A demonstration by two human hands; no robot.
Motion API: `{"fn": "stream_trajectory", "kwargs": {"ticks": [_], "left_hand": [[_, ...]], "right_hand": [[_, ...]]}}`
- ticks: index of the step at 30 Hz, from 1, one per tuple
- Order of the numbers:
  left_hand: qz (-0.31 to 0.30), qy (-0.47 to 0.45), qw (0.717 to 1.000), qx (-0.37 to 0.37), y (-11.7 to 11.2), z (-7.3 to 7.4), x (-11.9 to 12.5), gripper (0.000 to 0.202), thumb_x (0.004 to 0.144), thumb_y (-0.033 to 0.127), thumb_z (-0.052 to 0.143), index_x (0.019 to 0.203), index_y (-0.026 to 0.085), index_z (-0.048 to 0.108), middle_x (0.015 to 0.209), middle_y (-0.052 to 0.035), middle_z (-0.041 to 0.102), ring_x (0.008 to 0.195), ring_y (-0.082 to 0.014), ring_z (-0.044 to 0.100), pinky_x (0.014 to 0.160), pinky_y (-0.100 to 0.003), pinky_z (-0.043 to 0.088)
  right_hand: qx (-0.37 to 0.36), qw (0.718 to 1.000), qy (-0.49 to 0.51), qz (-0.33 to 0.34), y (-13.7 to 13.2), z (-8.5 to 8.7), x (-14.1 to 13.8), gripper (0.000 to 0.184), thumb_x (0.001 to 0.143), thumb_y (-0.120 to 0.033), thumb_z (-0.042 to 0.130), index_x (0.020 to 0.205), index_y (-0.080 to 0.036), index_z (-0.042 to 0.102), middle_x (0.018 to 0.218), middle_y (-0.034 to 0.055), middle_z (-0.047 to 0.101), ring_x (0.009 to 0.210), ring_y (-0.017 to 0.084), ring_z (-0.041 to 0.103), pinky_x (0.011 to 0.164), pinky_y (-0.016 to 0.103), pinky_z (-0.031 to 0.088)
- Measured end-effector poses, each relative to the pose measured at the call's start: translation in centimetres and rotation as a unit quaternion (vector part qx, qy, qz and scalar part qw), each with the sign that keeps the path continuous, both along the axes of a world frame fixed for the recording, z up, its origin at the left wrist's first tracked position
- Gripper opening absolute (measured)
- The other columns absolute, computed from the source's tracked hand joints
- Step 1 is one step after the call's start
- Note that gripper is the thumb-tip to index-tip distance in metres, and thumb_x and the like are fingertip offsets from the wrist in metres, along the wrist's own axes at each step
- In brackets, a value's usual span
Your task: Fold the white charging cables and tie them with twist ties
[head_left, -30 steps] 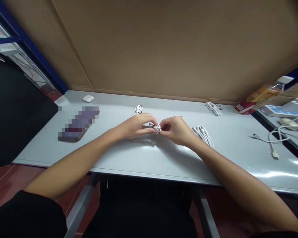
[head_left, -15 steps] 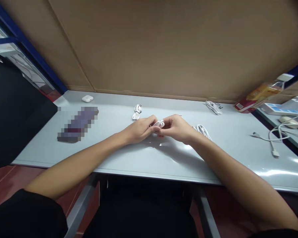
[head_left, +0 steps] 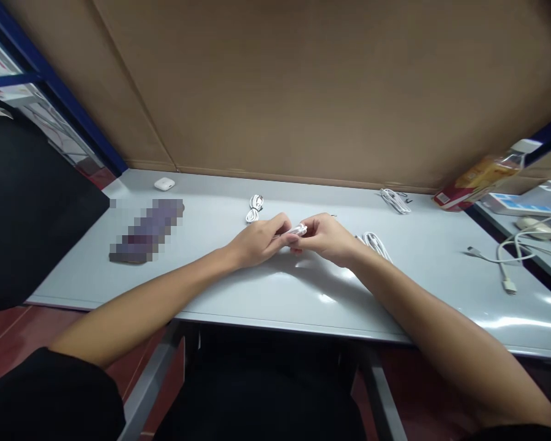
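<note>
My left hand (head_left: pixel 258 242) and my right hand (head_left: pixel 327 239) meet above the middle of the grey table (head_left: pixel 239 282), both pinching a small coiled white cable (head_left: pixel 297 230) between the fingertips. The fingers hide most of the coil. Just behind my left hand lies a tied white cable bundle (head_left: pixel 254 208). Beside my right wrist rests another white cable bundle (head_left: pixel 375 243).
A white earbud case (head_left: pixel 164 183) and a blurred flat object (head_left: pixel 147 230) lie at the left. A third cable bundle (head_left: pixel 395 200) and a packet (head_left: pixel 480 177) sit at the back right. A loose white cable (head_left: pixel 502 260) trails at the right. Cardboard (head_left: pixel 303 92) walls the back.
The hands drew slightly toward me and turned the coil; the tied bundle behind my left hand, partly covered a second ago, is now in full view.
</note>
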State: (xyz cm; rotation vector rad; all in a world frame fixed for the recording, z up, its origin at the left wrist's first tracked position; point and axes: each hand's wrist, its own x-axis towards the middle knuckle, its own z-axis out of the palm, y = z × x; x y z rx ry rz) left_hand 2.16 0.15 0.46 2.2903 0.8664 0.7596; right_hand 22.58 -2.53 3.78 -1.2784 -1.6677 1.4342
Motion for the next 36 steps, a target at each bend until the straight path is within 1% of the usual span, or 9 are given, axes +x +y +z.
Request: {"fn": "stream_trajectory", "kwargs": {"ticks": [4, 11, 18, 21, 26, 28, 30, 33, 36], "left_hand": [[0.029, -0.077, 0.994, -0.073, -0.3, 0.3, 0.6, 0.035, 0.103, 0.054, 0.050, 0.093, 0.021, 0.053, 0.072, -0.0002, 0.066, 0.061, -0.0148, 0.058, 0.059, -0.025, 0.041], [0.045, -0.126, 0.976, -0.173, 0.5, -0.3, 0.5, 0.040, 0.102, 0.060, 0.051, 0.099, 0.020, 0.054, 0.065, 0.0006, 0.067, 0.056, -0.0127, 0.061, 0.053, -0.022, 0.042], [0.068, -0.148, 0.951, -0.263, 0.3, 0.0, 0.7, 0.040, 0.097, 0.061, 0.059, 0.108, 0.023, 0.053, 0.066, 0.0010, 0.069, 0.048, -0.0151, 0.066, 0.041, -0.020, 0.042], [0.073, -0.165, 0.937, -0.300, 0.2, 0.3, 0.8, 0.042, 0.096, 0.058, 0.063, 0.115, 0.024, 0.050, 0.068, 0.0006, 0.071, 0.048, -0.0166, 0.067, 0.039, -0.020, 0.043], [0.074, -0.204, 0.898, -0.381, 0.7, 0.2, 0.6, 0.045, 0.097, 0.053, 0.065, 0.123, 0.022, 0.048, 0.070, -0.0023, 0.071, 0.049, -0.0175, 0.067, 0.038, -0.021, 0.044], [0.074, -0.221, 0.878, -0.418, 0.9, 0.2, 0.5, 0.047, 0.096, 0.052, 0.067, 0.126, 0.021, 0.049, 0.071, -0.0026, 0.070, 0.050, -0.0168, 0.067, 0.039, -0.021, 0.043], [0.065, -0.239, 0.867, -0.433, 1.0, 0.2, 0.5, 0.047, 0.096, 0.052, 0.067, 0.126, 0.019, 0.052, 0.071, -0.0022, 0.069, 0.051, -0.0155, 0.066, 0.039, -0.020, 0.043], [0.048, -0.256, 0.876, -0.405, 1.0, 0.4, 0.3, 0.046, 0.097, 0.055, 0.066, 0.122, 0.017, 0.058, 0.072, -0.0022, 0.068, 0.050, -0.0139, 0.066, 0.040, -0.020, 0.045], [0.055, -0.262, 0.892, -0.365, 1.0, 0.7, 0.1, 0.049, 0.096, 0.056, 0.066, 0.124, 0.016, 0.060, 0.071, -0.0020, 0.069, 0.049, -0.0137, 0.066, 0.040, -0.020, 0.047]], "right_hand": [[0.073, 0.997, -0.020, -0.031, 0.1, -0.5, -0.2, 0.014, 0.070, -0.021, 0.068, 0.057, -0.019, 0.062, 0.059, -0.0023, 0.058, 0.057, 0.012, 0.049, 0.055, 0.027, 0.036], [0.129, 0.988, -0.057, -0.059, 0.1, -0.9, -0.8, 0.013, 0.074, -0.026, 0.069, 0.066, -0.016, 0.074, 0.064, 0.0027, 0.069, 0.059, 0.014, 0.056, 0.054, 0.027, 0.040], [0.202, 0.972, -0.107, -0.060, -0.4, -1.0, -1.2, 0.016, 0.080, -0.027, 0.068, 0.068, -0.017, 0.073, 0.067, 0.0035, 0.073, 0.062, 0.016, 0.061, 0.058, 0.028, 0.042], [0.300, 0.935, -0.182, -0.044, -0.5, -1.5, -1.4, 0.020, 0.083, -0.018, 0.062, 0.065, -0.019, 0.067, 0.067, 0.0022, 0.070, 0.061, 0.015, 0.058, 0.062, 0.029, 0.042], [0.482, 0.833, -0.274, 0.000, -0.4, -2.8, -1.4, 0.026, 0.092, -0.008, 0.053, 0.072, -0.020, 0.064, 0.078, 0.0082, 0.071, 0.071, 0.020, 0.060, 0.067, 0.033, 0.044], [0.523, 0.800, -0.292, 0.033, -0.2, -3.0, -1.3, 0.028, 0.094, -0.005, 0.050, 0.077, -0.020, 0.067, 0.084, 0.0099, 0.073, 0.078, 0.023, 0.063, 0.069, 0.034, 0.047], [0.544, 0.786, -0.291, 0.039, -0.1, -3.1, -1.3, 0.029, 0.095, -0.004, 0.048, 0.081, -0.019, 0.069, 0.091, 0.0101, 0.076, 0.082, 0.023, 0.066, 0.073, 0.035, 0.050], [0.536, 0.814, -0.224, -0.016, 0.2, -2.9, -1.2, 0.023, 0.096, -0.010, 0.055, 0.085, -0.020, 0.072, 0.098, 0.0083, 0.079, 0.085, 0.022, 0.071, 0.075, 0.035, 0.055], [0.468, 0.872, -0.135, -0.053, 0.5, -2.5, -0.9, 0.012, 0.094, -0.018, 0.065, 0.089, -0.022, 0.076, 0.095, 0.0052, 0.080, 0.079, 0.020, 0.073, 0.070, 0.033, 0.057]]}}
